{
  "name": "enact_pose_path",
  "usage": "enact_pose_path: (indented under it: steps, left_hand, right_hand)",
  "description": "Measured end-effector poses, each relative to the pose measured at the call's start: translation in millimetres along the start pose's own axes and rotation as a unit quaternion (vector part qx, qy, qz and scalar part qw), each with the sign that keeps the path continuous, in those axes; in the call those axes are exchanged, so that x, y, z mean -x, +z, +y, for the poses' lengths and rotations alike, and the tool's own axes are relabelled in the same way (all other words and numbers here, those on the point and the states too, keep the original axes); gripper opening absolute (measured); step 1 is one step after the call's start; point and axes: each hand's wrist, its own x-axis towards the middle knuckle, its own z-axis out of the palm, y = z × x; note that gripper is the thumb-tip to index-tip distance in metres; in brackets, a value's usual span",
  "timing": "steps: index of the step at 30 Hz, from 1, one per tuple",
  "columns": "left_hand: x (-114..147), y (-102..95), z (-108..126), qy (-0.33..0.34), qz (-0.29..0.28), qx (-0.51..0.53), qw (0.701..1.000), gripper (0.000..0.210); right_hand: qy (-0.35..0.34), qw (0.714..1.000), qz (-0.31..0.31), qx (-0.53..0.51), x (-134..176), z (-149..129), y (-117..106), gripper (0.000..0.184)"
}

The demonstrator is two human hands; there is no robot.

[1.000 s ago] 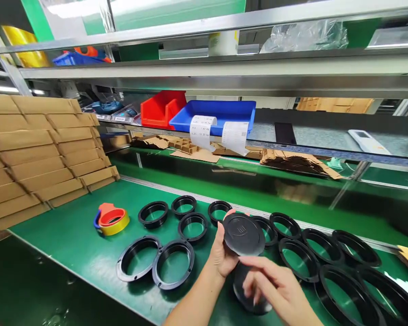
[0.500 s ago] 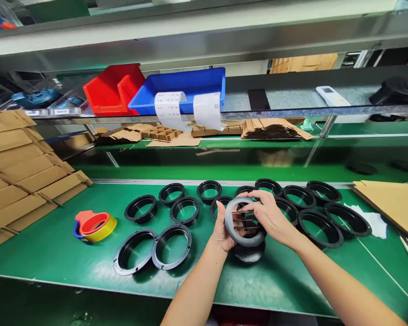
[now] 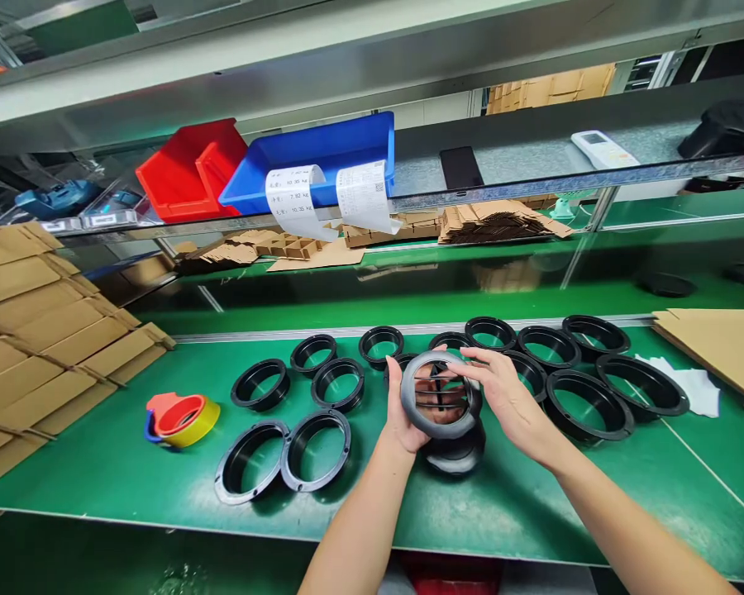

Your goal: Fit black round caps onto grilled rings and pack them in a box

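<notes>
A round black air vent (image 3: 413, 395) with a smooth grey-black rim and thin louvres is held up above the table, tilted toward me. My left hand (image 3: 403, 413) is closed around its left side, thumb on the rim and fingers behind, visible through the slats. At the upper right of the rim is my right hand (image 3: 514, 405), its fingers stretched out and their tips at the edge. Directly below sits another round black part (image 3: 455, 459), partly covered by the vent. Two black flanged rings (image 3: 229, 487) touch each other to the left.
More black rings (image 3: 589, 405) stand across the green table (image 3: 372, 512). A tape dispenser (image 3: 183, 420) with yellow tape lies left, near stacked cardboard (image 3: 31, 330). White cloth (image 3: 700, 392) and cardboard sheets (image 3: 719, 339) lie right. Overhead, a shelf holds red (image 3: 189, 173) and blue bins (image 3: 241, 192).
My right hand has drawn back right, its fingers coming off the louvres to the rim. The slats now show more openly, and the vent is turned slightly. My view has shifted a little.
</notes>
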Motion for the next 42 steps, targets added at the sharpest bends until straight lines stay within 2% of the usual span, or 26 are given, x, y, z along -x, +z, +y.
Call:
enact_pose_path:
  steps: [10,12,14,17,21,24,26,28,31,34,38,42]
  left_hand:
    - [2.2,1.6,-0.8,0.008,0.006,-0.030,1.000,0.085]
    - [0.6,1.2,-0.4,0.012,0.015,-0.034,0.999,0.086]
    - [-1.5,1.4,-0.4,0.026,0.044,-0.039,0.998,0.083]
    - [-3.0,1.2,-3.3,0.050,0.093,-0.048,0.993,0.074]
    - [-1.6,-3.0,-13.8,-0.021,0.079,-0.076,0.994,0.081]
    - [0.4,-1.7,-23.2,-0.049,0.056,-0.104,0.992,0.083]
    - [0.6,3.5,-26.3,-0.031,0.033,-0.132,0.990,0.083]
    - [-0.7,9.6,-24.6,0.000,0.013,-0.175,0.985,0.078]
    - [-3.2,14.3,-15.9,0.046,0.014,-0.221,0.974,0.067]
    - [-4.1,12.6,-9.5,0.055,0.028,-0.229,0.971,0.060]
    - [-4.9,7.8,-9.9,0.059,0.034,-0.257,0.964,0.053]
    - [-6.0,5.7,-8.5,0.073,0.051,-0.261,0.961,0.047]
  right_hand:
    - [-0.035,0.998,0.002,0.050,7.2,0.9,0.2,0.050]
    - [-0.043,0.994,0.010,0.099,9.2,3.9,6.6,0.051]
    - [-0.086,0.980,0.009,0.181,11.4,5.6,15.1,0.055]
    - [-0.146,0.947,-0.024,0.286,13.0,2.1,23.8,0.079]
    - [-0.081,0.951,-0.085,0.287,10.3,-11.6,18.9,0.116]
    - [-0.045,0.963,-0.125,0.236,11.5,-18.2,4.2,0.126]
    - [-0.021,0.970,-0.102,0.219,17.0,-11.9,-13.8,0.126]
    - [0.029,0.967,-0.033,0.251,26.7,7.3,-39.6,0.121]
    - [0.137,0.917,0.075,0.366,47.2,53.4,-83.0,0.103]
    - [0.194,0.872,0.082,0.441,67.8,96.2,-110.5,0.096]
    - [0.185,0.845,0.042,0.501,83.4,117.9,-111.1,0.099]
    - [0.186,0.833,-0.003,0.521,97.3,108.3,-95.4,0.100]
